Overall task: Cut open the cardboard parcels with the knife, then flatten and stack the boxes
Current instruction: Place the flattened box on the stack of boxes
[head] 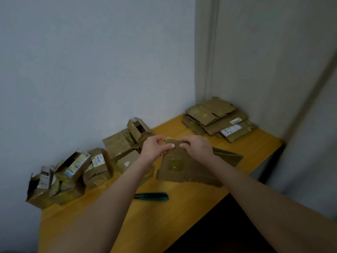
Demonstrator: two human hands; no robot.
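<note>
Right now you are holding a flattened cardboard box point(175, 167) by its upper edge with both hands, each one pinching the board between thumb and curled fingers. Your left hand point(156, 146) is gripping the top left corner, where a scrap of pale tape point(168, 138) is showing. Your right hand point(197, 147) is gripping just beside it, the two thumbs nearly meeting. The box is hanging tilted below your hands, its lower edge touching or just over the wooden tabletop point(173, 216); I cannot tell which. The green-handled utility knife point(152, 196) is lying flat on the tabletop nearer to you, apart from both hands, just right of your left forearm. Along the wall point(91, 70) to your left, a row of taped cardboard parcels point(94, 167) is sitting, several with flaps standing open. At the far right corner a stack of flattened boxes point(217, 117) is lying, well apart from your hands.
</note>
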